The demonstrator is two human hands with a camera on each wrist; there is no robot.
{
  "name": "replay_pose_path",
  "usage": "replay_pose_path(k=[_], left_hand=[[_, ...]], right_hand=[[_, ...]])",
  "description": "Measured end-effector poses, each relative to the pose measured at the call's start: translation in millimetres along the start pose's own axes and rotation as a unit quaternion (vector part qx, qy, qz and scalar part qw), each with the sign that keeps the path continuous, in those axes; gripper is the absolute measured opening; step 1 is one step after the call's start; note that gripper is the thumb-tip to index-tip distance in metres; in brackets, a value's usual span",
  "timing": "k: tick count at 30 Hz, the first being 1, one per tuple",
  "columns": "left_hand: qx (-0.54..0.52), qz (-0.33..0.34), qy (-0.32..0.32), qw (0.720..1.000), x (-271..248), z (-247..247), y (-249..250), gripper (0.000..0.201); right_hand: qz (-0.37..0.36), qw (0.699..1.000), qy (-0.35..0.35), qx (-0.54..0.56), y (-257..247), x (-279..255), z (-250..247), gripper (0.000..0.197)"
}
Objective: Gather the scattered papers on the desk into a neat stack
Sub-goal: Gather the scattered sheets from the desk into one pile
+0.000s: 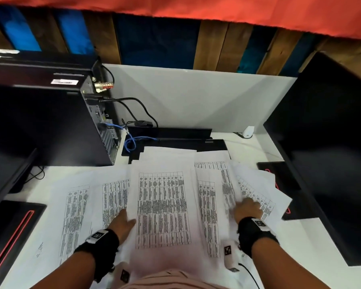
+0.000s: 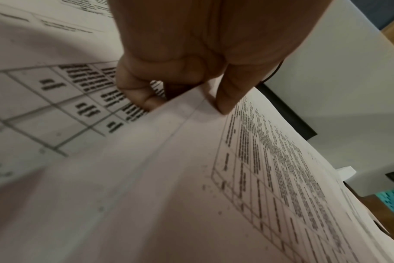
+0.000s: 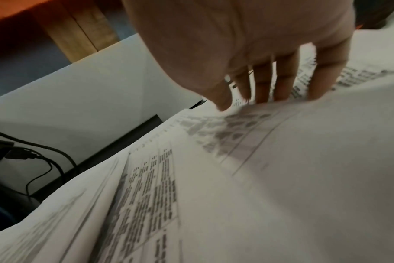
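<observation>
Several printed sheets with tables lie fanned across the white desk (image 1: 304,240). A centre sheet (image 1: 163,207) overlaps the left sheets (image 1: 75,215) and the right sheets (image 1: 256,192). My left hand (image 1: 123,221) pinches the centre sheet's left edge. In the left wrist view its thumb (image 2: 225,101) lies on top of the centre sheet (image 2: 146,178) and its curled fingers (image 2: 133,89) are beneath. My right hand (image 1: 249,208) rests on the right sheets with straight, spread fingers (image 3: 283,78). A raised, blurred sheet (image 3: 281,160) hides their tips.
A black computer tower (image 1: 50,122) with black cables (image 1: 133,103) and a blue cable (image 1: 129,142) stands at the back left. A dark monitor (image 1: 331,153) fills the right side. Black bases with red trim sit at the left (image 1: 13,232) and right (image 1: 279,174). A white partition (image 1: 196,101) closes the back.
</observation>
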State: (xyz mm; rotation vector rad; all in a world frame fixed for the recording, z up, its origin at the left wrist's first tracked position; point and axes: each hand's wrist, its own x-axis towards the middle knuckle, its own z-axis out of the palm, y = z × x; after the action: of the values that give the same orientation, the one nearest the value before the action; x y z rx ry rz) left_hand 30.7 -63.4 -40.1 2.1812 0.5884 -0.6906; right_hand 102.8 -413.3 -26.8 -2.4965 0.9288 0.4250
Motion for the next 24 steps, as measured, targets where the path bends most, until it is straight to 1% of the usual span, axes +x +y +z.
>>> replay_pose_path(k=[2,3,6,7,10,11,15,17,19,20,22,23,24], left_hand=[[-0.013,-0.002,-0.006,1.0,0.2,-0.9,0.4,0.047],[-0.019,-0.003,-0.012,1.0,-0.6,-1.6,0.5,0.046],[-0.054,-0.001,-0.022,0.998,0.8,-3.6,-4.3,0.047],[-0.066,0.001,-0.026,0.998,1.1,-4.5,-5.7,0.047],[-0.065,0.009,-0.04,0.997,-1.8,-5.3,-2.4,0.048],[-0.062,0.013,-0.048,0.997,-3.2,-5.3,-0.5,0.05],[-0.056,0.0,-0.088,0.995,-6.3,-2.3,4.2,0.065],[-0.016,-0.006,-0.1,0.995,-7.3,1.1,6.7,0.066],[0.011,-0.015,-0.096,0.995,-6.6,2.3,9.0,0.066],[0.022,-0.018,-0.097,0.995,-5.5,2.2,9.6,0.066],[0.053,-0.012,-0.106,0.993,-4.5,3.6,13.8,0.067],[0.068,-0.002,-0.115,0.991,-4.3,5.4,14.8,0.067],[0.076,0.005,-0.127,0.989,-6.6,7.0,18.1,0.065]], right_hand=[[-0.021,0.999,-0.044,0.016,3.8,2.5,3.2,0.034],[-0.032,0.998,-0.049,0.018,5.5,0.5,5.8,0.031],[-0.015,0.999,-0.032,0.022,5.3,-7.0,13.9,0.038],[-0.028,0.998,-0.035,0.036,3.0,-11.2,14.8,0.039],[-0.087,0.981,-0.096,0.146,-5.4,-29.0,15.6,0.034],[-0.102,0.974,-0.118,0.166,-9.6,-34.8,16.1,0.034],[-0.149,0.957,-0.216,0.126,-21.4,-60.1,30.2,0.053],[-0.159,0.94,-0.256,0.159,-23.7,-67.2,38.1,0.055],[-0.159,0.929,-0.271,0.198,-25.8,-71.2,39.2,0.056],[-0.159,0.922,-0.276,0.219,-25.8,-71.9,39.1,0.062],[-0.156,0.904,-0.289,0.273,-22.8,-69.1,40.3,0.088],[-0.168,0.902,-0.287,0.274,-22.2,-67.4,41.9,0.097],[-0.183,0.909,-0.278,0.252,-20.6,-65.4,44.6,0.095]])
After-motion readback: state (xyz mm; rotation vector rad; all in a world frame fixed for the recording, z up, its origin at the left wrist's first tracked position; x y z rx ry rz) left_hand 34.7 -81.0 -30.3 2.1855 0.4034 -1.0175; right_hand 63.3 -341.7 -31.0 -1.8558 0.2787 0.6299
